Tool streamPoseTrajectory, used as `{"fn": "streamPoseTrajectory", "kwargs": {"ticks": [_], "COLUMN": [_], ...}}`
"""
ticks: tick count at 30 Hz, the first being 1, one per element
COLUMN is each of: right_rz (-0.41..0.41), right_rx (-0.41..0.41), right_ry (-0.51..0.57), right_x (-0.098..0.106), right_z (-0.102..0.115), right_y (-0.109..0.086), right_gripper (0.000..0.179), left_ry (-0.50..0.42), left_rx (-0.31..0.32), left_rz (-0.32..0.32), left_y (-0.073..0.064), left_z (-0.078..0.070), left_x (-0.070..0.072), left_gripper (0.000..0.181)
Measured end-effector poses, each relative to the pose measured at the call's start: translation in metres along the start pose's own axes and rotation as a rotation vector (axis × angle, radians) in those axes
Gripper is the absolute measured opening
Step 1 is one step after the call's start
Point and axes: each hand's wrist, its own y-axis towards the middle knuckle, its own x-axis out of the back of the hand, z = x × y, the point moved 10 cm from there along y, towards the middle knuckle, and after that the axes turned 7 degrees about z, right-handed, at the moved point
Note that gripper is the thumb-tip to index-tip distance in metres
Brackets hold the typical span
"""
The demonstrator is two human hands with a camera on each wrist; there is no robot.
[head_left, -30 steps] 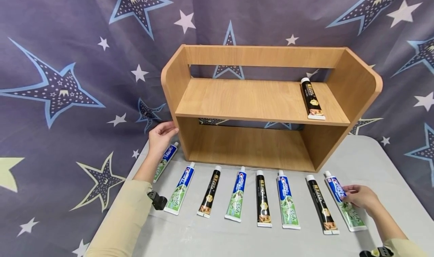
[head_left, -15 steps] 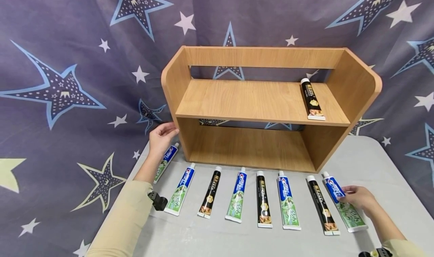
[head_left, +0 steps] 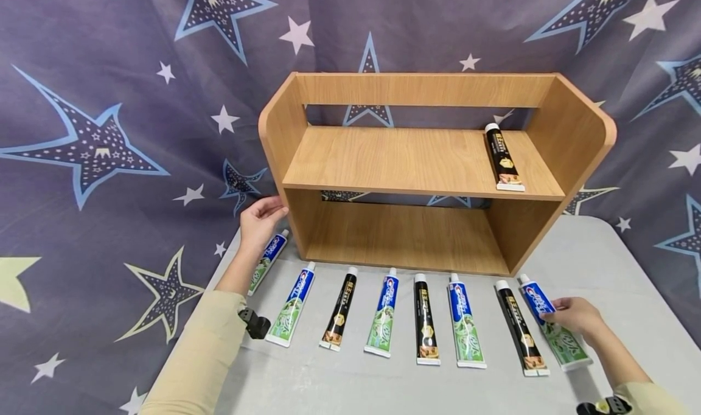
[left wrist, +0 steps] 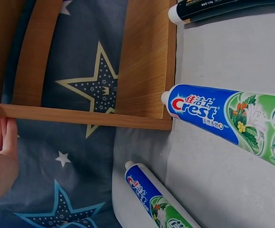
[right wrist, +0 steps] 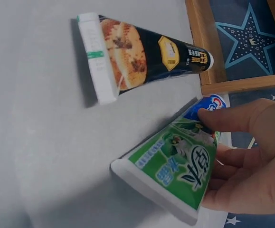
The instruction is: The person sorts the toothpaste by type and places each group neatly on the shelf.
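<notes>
My right hand (head_left: 577,315) pinches a blue and green Crest toothpaste tube (head_left: 566,345) at the right end of a row. In the right wrist view the thumb lies on this tube's printed face (right wrist: 177,164), the fingers curl under its edge, and its wide end appears tilted off the table. My left hand (head_left: 258,223) holds the left side panel of a two-tier wooden shelf (head_left: 378,159); in the left wrist view its thumb and fingers lie on either side of the panel edge (left wrist: 80,115). One black toothpaste tube (head_left: 502,159) lies on the upper tier, towards the right.
Blue-green and black tubes lie side by side before the shelf, among them a black tube (head_left: 522,330) beside the held one. Another Crest tube (head_left: 268,261) lies under my left wrist. A star-printed curtain (head_left: 137,220) hangs behind the grey table (head_left: 306,384).
The right-hand tube has shifted slightly left, its cap end swinging towards the shelf, and my right hand moved with it. My left hand has stayed at the shelf's side panel.
</notes>
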Motion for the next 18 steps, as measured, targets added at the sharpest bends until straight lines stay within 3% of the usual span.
{"fn": "streamPoseTrajectory", "kwargs": {"ticks": [11,18], "right_rz": [0.053,0.129], "right_rx": [0.029,0.045], "right_ry": [0.062,0.189], "right_x": [0.001,-0.006], "right_z": [0.008,0.013], "right_y": [-0.001,-0.004], "right_gripper": [0.059,0.056], "left_ry": [0.011,-0.007], "left_rx": [-0.001,-0.011], "left_rz": [0.0,0.003], "left_y": [0.001,0.001], "left_z": [-0.001,-0.001], "left_x": [0.0,0.0], "left_gripper": [0.031,0.032]}}
